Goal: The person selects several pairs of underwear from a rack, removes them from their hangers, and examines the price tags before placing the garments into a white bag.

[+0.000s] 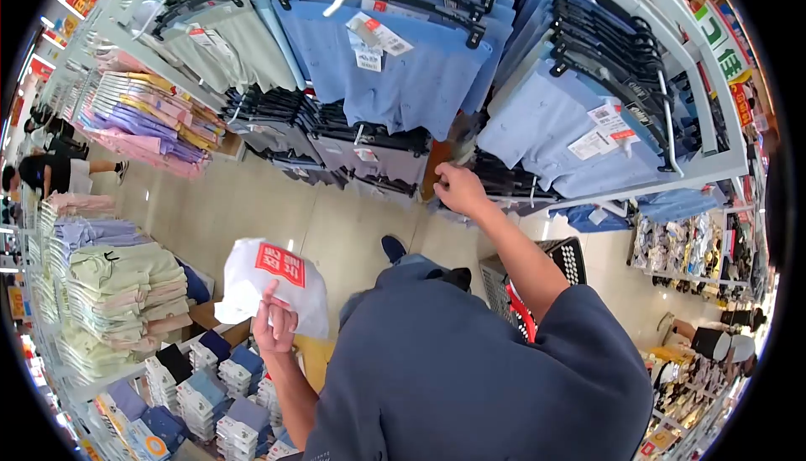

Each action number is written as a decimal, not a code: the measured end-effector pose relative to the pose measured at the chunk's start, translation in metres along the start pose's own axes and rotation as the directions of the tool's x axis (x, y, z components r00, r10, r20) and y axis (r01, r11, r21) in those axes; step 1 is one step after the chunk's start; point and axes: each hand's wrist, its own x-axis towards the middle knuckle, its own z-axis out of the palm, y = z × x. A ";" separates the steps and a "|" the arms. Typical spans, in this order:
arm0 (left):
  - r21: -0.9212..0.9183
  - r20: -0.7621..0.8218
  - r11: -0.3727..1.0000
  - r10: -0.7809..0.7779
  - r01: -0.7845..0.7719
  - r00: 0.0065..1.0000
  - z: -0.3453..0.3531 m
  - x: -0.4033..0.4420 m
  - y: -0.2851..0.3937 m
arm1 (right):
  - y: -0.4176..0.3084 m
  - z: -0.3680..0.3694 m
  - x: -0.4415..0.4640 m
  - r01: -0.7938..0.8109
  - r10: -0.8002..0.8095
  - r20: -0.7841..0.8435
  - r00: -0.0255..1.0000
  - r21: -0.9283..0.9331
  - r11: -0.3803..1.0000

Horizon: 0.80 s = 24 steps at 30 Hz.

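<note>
In the head view, the two hands are well apart. The left hand (275, 324) overlaps the white bag (304, 303), index finger raised across its front, the other fingers curled; whether it grips the bag, I cannot tell. The right hand (457, 188) reaches to the rack (729, 159), fingers bent, beside a brown panel (437, 167) and near the blue shorts (537, 129) (what its fingertips meet, if anything, is too small to tell). A loose hold could let the bag slip to the floor (201, 217), and a swing of it might knock the folded stacks (239, 427) nearby. A hasty tug at the rack could snag hangers (604, 58), and a step right could bump the basket (495, 280)
</note>
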 end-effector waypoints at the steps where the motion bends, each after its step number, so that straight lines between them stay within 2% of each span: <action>1: 0.007 0.061 0.999 0.044 -0.045 0.997 0.017 0.007 0.006 | -0.001 0.006 0.000 0.027 -0.026 -0.045 0.999 0.021 0.999; 2: 0.008 0.069 1.000 0.025 -0.025 0.997 0.021 0.014 0.012 | -0.003 0.011 0.002 0.007 -0.006 -0.051 0.999 0.023 1.000; 4: -0.134 0.066 0.984 0.130 -0.120 0.989 0.036 0.031 0.021 | -0.014 0.009 0.009 0.023 -0.012 -0.188 0.982 0.055 0.998; 5: -0.135 -0.021 0.975 0.174 -0.175 0.985 0.050 0.038 0.028 | -0.021 0.003 0.013 0.001 0.010 -0.207 0.978 0.051 0.999; 7: -0.155 0.035 0.967 0.209 -0.201 0.977 0.062 0.053 0.042 | -0.031 -0.020 0.020 0.166 -0.105 -0.352 0.930 0.147 0.975; 8: -0.168 0.069 0.963 0.224 -0.210 0.972 0.068 0.061 0.048 | -0.031 -0.032 0.020 0.146 -0.084 -0.375 0.923 0.138 0.980; 10: -0.101 0.084 0.980 0.178 -0.170 0.980 0.072 0.073 0.055 | -0.033 -0.040 0.018 0.084 -0.023 -0.355 0.935 0.156 0.984; 11: -0.004 0.074 0.990 0.141 -0.141 0.987 0.072 0.081 0.056 | -0.031 -0.037 0.013 0.126 -0.041 -0.457 0.889 0.157 0.980; 12: 0.092 0.061 0.990 0.100 -0.106 0.993 0.071 0.088 0.056 | -0.035 -0.039 0.000 0.055 0.007 -0.435 0.900 0.129 0.990; 14: 0.071 0.101 0.997 0.018 -0.025 0.995 0.068 0.101 0.052 | -0.017 -0.013 -0.026 -0.095 0.090 -0.276 0.957 -0.007 0.995; 15: 0.082 0.118 0.997 -0.022 0.012 0.993 0.068 0.105 0.049 | -0.010 0.004 -0.043 -0.117 0.111 -0.284 0.952 -0.003 0.993; 18: 0.106 0.138 0.987 -0.136 0.122 0.981 0.063 0.110 0.048 | 0.006 0.064 -0.109 -0.239 0.237 -0.076 0.968 -0.018 0.971; 22: 0.141 0.156 0.950 -0.301 0.280 0.941 0.045 0.124 0.044 | -0.003 0.087 -0.199 -0.463 0.468 0.044 0.883 -0.093 0.882; 23: 0.132 0.170 0.945 -0.320 0.300 0.932 0.042 0.127 0.041 | -0.005 0.085 -0.217 -0.485 0.490 0.033 0.871 -0.102 0.868; 24: 0.155 0.149 0.927 -0.363 0.341 0.920 0.040 0.129 0.039 | -0.007 0.080 -0.234 -0.580 0.579 -0.038 0.814 -0.049 0.813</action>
